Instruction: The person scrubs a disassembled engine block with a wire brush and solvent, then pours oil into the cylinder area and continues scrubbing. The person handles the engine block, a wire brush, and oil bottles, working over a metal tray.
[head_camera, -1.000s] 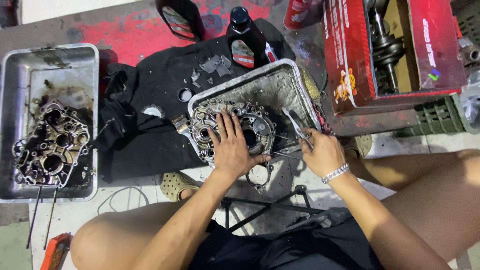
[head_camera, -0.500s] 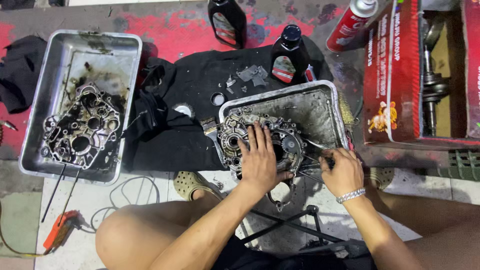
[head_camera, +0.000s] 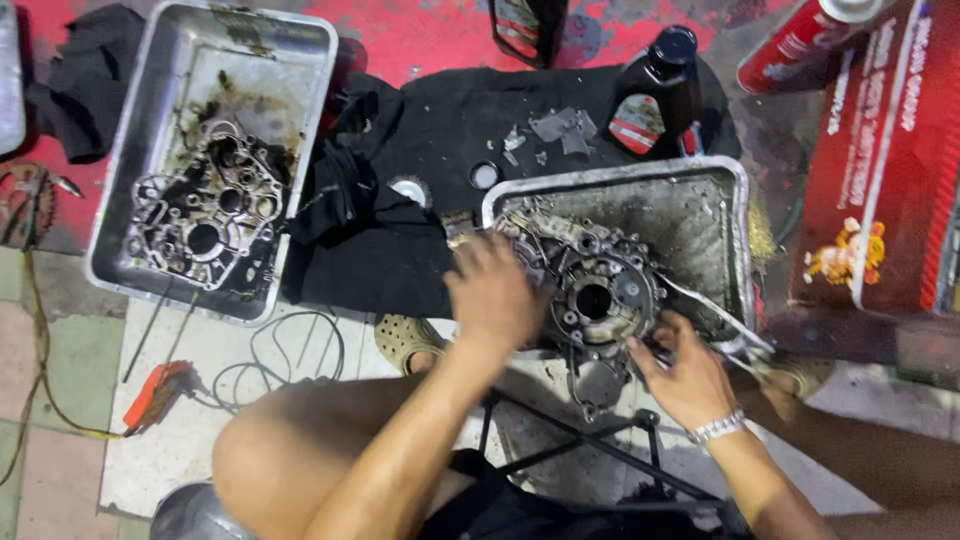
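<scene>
We see the engine cover (head_camera: 598, 290) mid-frame between both hands: left hand (head_camera: 492, 295) flat on its left edge, right hand (head_camera: 684, 375) lower right, seemingly pinching thin rods (head_camera: 715, 312).

Two grimy rectangular metal trays: one upper left (head_camera: 300, 150), one centre right (head_camera: 735, 215). Two grey cast-metal engine case halves, one per tray (head_camera: 205, 215) (head_camera: 600, 285). Two black oil bottles with red labels, top centre (head_camera: 527, 28) (head_camera: 655, 95). One red spray can, top right (head_camera: 800, 40). One red cardboard box, right edge (head_camera: 880, 180).
</scene>
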